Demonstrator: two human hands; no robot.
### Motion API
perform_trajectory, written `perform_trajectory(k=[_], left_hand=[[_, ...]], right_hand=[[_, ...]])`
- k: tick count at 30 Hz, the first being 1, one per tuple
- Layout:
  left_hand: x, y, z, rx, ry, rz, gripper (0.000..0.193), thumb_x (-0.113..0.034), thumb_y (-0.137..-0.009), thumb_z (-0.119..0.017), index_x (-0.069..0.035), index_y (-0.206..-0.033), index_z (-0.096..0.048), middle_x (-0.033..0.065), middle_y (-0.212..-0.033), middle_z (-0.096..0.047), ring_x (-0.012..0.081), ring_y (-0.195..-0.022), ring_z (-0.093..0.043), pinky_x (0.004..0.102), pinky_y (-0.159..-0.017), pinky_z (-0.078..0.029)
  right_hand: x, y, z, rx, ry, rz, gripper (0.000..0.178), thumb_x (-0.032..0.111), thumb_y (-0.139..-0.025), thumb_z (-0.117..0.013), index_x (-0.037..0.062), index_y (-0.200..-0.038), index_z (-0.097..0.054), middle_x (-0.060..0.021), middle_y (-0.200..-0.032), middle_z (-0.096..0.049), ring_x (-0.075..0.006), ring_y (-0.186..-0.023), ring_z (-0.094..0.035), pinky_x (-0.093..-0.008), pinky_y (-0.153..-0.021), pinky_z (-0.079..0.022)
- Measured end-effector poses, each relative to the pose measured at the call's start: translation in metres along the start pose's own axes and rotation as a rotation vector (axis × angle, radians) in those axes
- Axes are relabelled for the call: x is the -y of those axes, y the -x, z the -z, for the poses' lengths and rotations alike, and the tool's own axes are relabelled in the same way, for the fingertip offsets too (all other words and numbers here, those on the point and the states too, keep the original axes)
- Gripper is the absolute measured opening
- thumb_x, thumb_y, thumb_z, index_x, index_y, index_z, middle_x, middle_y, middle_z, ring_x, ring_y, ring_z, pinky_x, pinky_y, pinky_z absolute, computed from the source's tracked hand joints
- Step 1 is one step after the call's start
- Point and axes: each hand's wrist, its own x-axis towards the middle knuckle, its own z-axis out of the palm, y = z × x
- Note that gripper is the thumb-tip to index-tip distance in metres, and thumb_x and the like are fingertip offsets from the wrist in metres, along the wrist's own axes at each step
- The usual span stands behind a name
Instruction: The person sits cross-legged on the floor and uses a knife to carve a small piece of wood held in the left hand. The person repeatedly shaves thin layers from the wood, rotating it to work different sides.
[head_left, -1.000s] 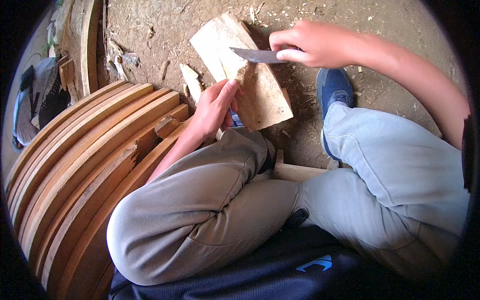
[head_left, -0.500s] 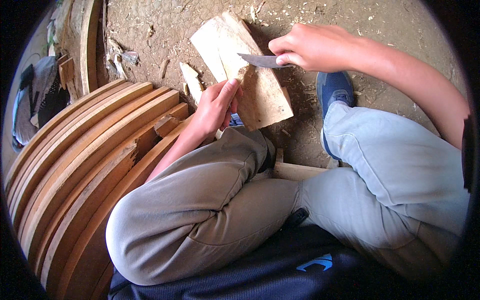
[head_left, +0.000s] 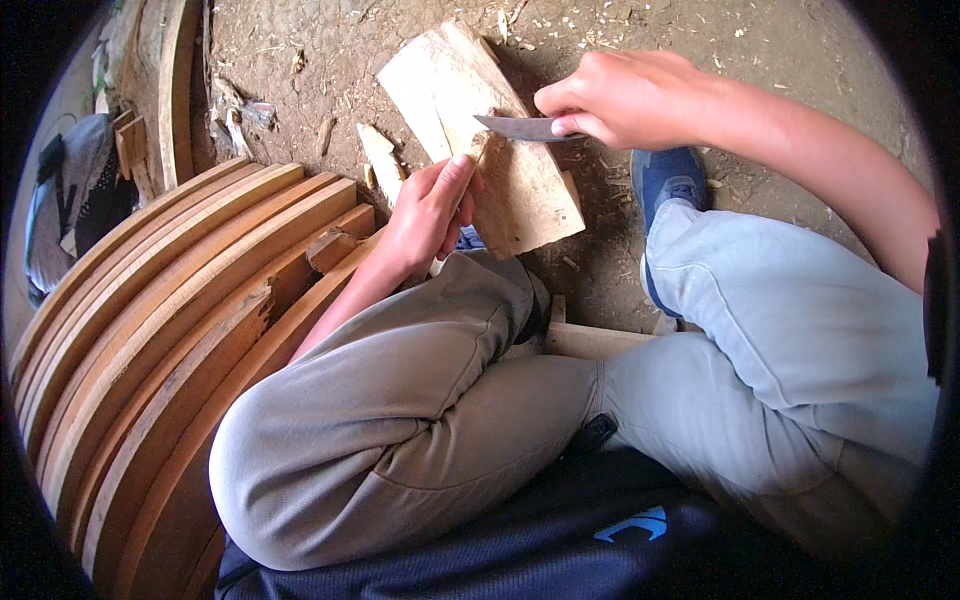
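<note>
My right hand [head_left: 625, 100] is closed round a knife, its handle hidden in the fist. The knife's dark blade [head_left: 520, 128] points left, its tip over a pale slip of wood [head_left: 462, 130]. My left hand [head_left: 432, 210] pinches the lower end of that slip, thumb on top; its outline is hard to make out against the wood behind. Beneath lies a thick, pale wooden block [head_left: 525, 205], slanting from upper left to lower right, with rough, split faces.
Curved wooden planks [head_left: 190, 340] stand in a row at my left. A split wood piece [head_left: 380, 160] lies beside the block. Shavings dot the dirt floor [head_left: 340, 60]. My blue shoe [head_left: 668, 180] is near the right forearm, and a wooden bar [head_left: 595, 342] runs between my legs.
The knife blade has shifted slightly downward over the slip of wood, its tip still at about the same place. My left hand and the block have barely moved.
</note>
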Motion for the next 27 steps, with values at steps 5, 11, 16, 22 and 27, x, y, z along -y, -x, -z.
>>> perform_trajectory(k=[5, 11, 16, 22, 27], left_hand=[[0.000, 0.001, -0.001, -0.014, -0.008, 0.000, 0.048, -0.042, -0.108, -0.038, -0.002, -0.092, -0.059, 0.0032, -0.059, -0.051, 0.0099, -0.036, -0.043, 0.0257, -0.032, -0.033], [0.003, -0.001, 0.000, -0.010, -0.055, -0.031, 0.047, -0.041, -0.108, -0.038, -0.003, -0.090, -0.058, 0.0014, -0.058, -0.049, 0.0086, -0.041, -0.043, 0.0251, -0.038, -0.034], [0.005, -0.003, 0.001, -0.014, -0.052, -0.022, 0.047, -0.041, -0.108, -0.039, -0.003, -0.089, -0.059, 0.0001, -0.058, -0.048, 0.0082, -0.045, -0.042, 0.0251, -0.042, -0.034], [0.000, -0.003, 0.000, -0.015, -0.052, -0.002, 0.049, -0.042, -0.108, -0.040, -0.002, -0.088, -0.060, -0.0005, -0.057, -0.047, 0.0083, -0.045, -0.042, 0.0252, -0.042, -0.034], [-0.002, -0.001, 0.002, -0.010, -0.037, 0.014, 0.048, -0.042, -0.108, -0.041, -0.002, -0.089, -0.060, -0.0001, -0.059, -0.048, 0.0081, -0.044, -0.042, 0.0250, -0.041, -0.034]], right_hand=[[0.004, -0.002, 0.004, 0.014, 0.046, -0.001, 0.014, 0.027, -0.097, -0.060, 0.0144, -0.101, -0.064, -0.0128, -0.081, -0.067, -0.0353, -0.082, -0.069, -0.0500, -0.067, -0.052], [0.003, -0.005, 0.002, 0.068, -0.045, 0.036, 0.016, 0.024, -0.097, -0.059, 0.0110, -0.105, -0.066, -0.0129, -0.087, -0.070, -0.0314, -0.085, -0.070, -0.0471, -0.069, -0.054], [-0.027, -0.028, -0.012, 0.205, -0.471, 0.096, 0.021, 0.024, -0.096, -0.062, 0.0027, -0.095, -0.063, -0.0078, -0.067, -0.063, -0.0178, -0.057, -0.063, -0.0354, -0.054, -0.048], [-0.028, -0.018, 0.004, 0.130, -0.294, 0.090, 0.021, 0.024, -0.095, -0.064, 0.0034, -0.090, -0.062, -0.0093, -0.067, -0.061, -0.0214, -0.059, -0.059, -0.0381, -0.056, -0.044], [-0.018, -0.008, 0.009, 0.053, -0.081, 0.069, 0.020, 0.028, -0.095, -0.063, 0.0078, -0.095, -0.064, -0.0118, -0.076, -0.066, -0.0309, -0.073, -0.066, -0.0451, -0.063, -0.048]])
